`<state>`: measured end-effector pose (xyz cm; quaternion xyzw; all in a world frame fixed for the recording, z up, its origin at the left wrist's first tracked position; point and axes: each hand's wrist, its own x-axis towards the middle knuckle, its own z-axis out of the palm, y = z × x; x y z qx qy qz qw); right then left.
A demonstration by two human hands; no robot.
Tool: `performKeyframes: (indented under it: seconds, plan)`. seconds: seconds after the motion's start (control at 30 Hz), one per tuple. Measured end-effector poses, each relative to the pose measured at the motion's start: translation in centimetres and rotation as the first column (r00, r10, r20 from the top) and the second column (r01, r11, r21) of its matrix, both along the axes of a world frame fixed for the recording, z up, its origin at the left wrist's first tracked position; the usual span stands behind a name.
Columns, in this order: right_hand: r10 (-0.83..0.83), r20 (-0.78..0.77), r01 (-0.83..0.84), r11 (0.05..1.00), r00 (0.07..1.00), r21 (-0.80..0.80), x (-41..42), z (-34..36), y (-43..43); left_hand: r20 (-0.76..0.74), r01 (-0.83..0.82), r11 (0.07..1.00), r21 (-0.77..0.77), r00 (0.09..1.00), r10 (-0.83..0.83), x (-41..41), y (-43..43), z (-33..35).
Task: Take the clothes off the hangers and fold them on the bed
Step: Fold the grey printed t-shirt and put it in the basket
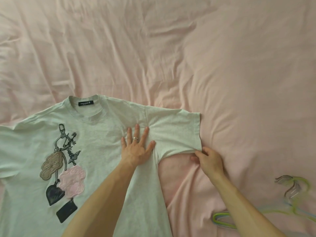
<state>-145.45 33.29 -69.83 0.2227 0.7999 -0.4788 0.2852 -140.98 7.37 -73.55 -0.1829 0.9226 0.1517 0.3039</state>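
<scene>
The t-shirt [95, 151] is pinned flat by the open left hand [136, 149]; the sleeve hem [186, 150] is pinched in the right hand [208, 159]. Best folded inward smoothly, kept taut.

Pale grey printed T-shirt [95, 151] spread face-up on pink bed [222, 65], blurred, seemingly several hangers [290, 202] beside

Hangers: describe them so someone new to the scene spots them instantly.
Start at the pink bed sheet, then go to its near right corner, right of the right hand. The hangers lie stacked there: thin green and blue wire outlines, unlike the flat T-shirt.
</scene>
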Motion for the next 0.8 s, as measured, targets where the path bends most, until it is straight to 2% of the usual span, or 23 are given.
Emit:
performKeyframes:
  seconds: [0.17,0.27,0.33,0.43,0.53,0.6,0.7,0.8]
  plan:
    - [-0.101,0.042,0.102,0.995,0.994,-0.016,-1.5,0.1,-1.2,0.002,0.0,1.0,-0.004,1.0,0.0,-0.1,0.1,0.2]
    - [-0.143,-0.046,0.141,0.989,0.989,-0.051,-2.1,0.6,-1.7,-0.011,-0.03,1.0,0.007,0.999,0.03,-0.3,0.6,0.5]
    - [-0.15,-0.05,0.144,0.984,0.987,-0.107,-2.6,0.9,-1.7,-0.08,-0.073,0.997,0.007,0.994,0.074,-0.7,1.4,0.9]
    - [-0.055,0.059,0.063,0.988,0.997,-0.14,-3.2,0.8,-1.7,-0.217,-0.098,0.995,0.02,0.971,0.1,-0.9,3.3,1.2]
    - [-0.025,0.072,0.027,0.999,0.997,-0.031,-3.1,0.2,-1.3,-0.162,-0.087,0.992,0.096,0.982,0.102,-0.8,5.4,0.7]
    - [-0.034,0.04,0.03,0.995,0.999,0.096,-2.7,-0.4,-1.0,-0.095,-0.045,0.996,0.078,0.994,0.052,-0.7,5.9,0.0]
    - [0.081,-0.094,-0.038,0.92,0.992,0.39,-2.1,-0.2,-1.6,-0.038,0.007,1.0,0.025,0.999,-0.006,-0.7,5.5,-0.4]
    - [0.096,-0.292,0.041,0.902,0.952,0.43,-2.3,0.1,-3.4,-0.024,0.018,0.999,0.028,1.0,-0.017,-1.1,5.6,0.0]
